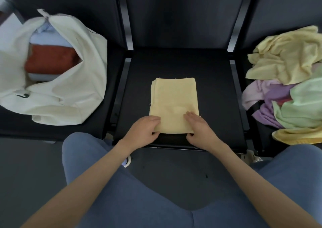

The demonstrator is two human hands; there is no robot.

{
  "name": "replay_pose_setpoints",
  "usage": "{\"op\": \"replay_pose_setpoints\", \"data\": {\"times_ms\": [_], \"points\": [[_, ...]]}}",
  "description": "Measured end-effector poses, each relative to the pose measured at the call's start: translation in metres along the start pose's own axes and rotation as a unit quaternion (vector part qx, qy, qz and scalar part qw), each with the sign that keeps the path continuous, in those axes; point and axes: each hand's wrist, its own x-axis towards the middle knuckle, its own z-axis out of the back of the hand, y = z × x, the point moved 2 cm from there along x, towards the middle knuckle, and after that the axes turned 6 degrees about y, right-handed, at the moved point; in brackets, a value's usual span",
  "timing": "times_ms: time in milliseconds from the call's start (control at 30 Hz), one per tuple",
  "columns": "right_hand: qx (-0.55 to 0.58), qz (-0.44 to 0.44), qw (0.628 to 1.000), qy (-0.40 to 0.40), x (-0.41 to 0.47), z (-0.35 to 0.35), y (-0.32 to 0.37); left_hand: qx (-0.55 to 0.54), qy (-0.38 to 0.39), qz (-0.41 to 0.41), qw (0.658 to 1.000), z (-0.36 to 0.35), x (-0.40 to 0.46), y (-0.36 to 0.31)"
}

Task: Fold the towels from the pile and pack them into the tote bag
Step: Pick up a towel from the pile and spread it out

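Blue-clad knees nearest. Both hands, left [145, 129] and right [200, 128], pinch near edge of folded yellow towel [174, 104] mid-bench [217, 81], fingers curled. Tote bag [73, 88] at ten o'clock holds rust and pale-blue towels; pile [287, 81] at two o'clock.

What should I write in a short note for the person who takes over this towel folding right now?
Left hand and right hand: each pinches a near corner of the folded pale yellow cloth towel, which lies flat on the black middle seat.
Cream fabric tote bag: on the left seat, open, already holding a folded rust-red towel between light blue ones.
Pile of unfolded yellow, purple and green towels: on the right seat.
Left to do: finish the yellow towel, pack it, then fold and pack the pile.
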Motion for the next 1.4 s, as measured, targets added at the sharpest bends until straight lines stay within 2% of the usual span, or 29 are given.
{"op": "replay_pose_setpoints", "data": {"times_ms": [100, 300, 433, 533, 667, 767, 900, 1000, 1100, 1167, 1267, 1300, 1400], "points": [[-0.130, -0.014, 0.991, 0.012, 0.005, -0.008, -0.007, 0.053, 0.024, -0.017, 0.998, -0.011, -0.001, 0.009], [-0.172, 0.007, 0.983, -0.063, 0.007, -0.012, -0.008, 0.019, 0.000, 0.004, 1.000, -0.004, 0.005, 0.005], [-0.160, 0.024, 0.984, -0.068, -0.006, -0.001, -0.010, -0.066, 0.019, 0.079, 0.995, 0.008, 0.003, -0.002], [-0.090, 0.004, 0.995, -0.049, -0.026, 0.011, -0.012, -0.174, 0.012, 0.096, 0.980, 0.020, -0.010, -0.011], [0.108, -0.010, 0.991, -0.075, -0.036, 0.027, -0.019, -0.285, 0.003, 0.113, 0.952, 0.031, -0.018, -0.018], [0.237, -0.037, 0.964, -0.118, -0.028, 0.038, -0.021, -0.341, -0.050, 0.141, 0.928, 0.035, -0.005, -0.016], [0.368, -0.109, 0.907, -0.173, -0.002, 0.045, -0.027, -0.401, -0.122, 0.215, 0.882, 0.037, 0.023, -0.005], [0.418, -0.153, 0.873, -0.198, 0.020, 0.046, -0.029, -0.456, -0.131, 0.291, 0.831, 0.031, 0.042, 0.005], [0.420, -0.187, 0.867, -0.192, 0.041, 0.044, -0.033, -0.510, -0.112, 0.321, 0.790, 0.022, 0.051, 0.009], [0.386, -0.195, 0.883, -0.184, 0.051, 0.043, -0.036, -0.503, -0.106, 0.310, 0.800, 0.017, 0.051, 0.009], [0.283, -0.201, 0.922, -0.173, 0.060, 0.041, -0.038, -0.374, -0.108, 0.321, 0.863, 0.006, 0.049, 0.012], [0.254, -0.206, 0.931, -0.165, 0.061, 0.040, -0.039, -0.331, -0.105, 0.342, 0.873, 0.003, 0.048, 0.013], [0.228, -0.218, 0.940, -0.134, 0.063, 0.036, -0.037, -0.250, -0.052, 0.416, 0.873, -0.005, 0.045, 0.012]]}}
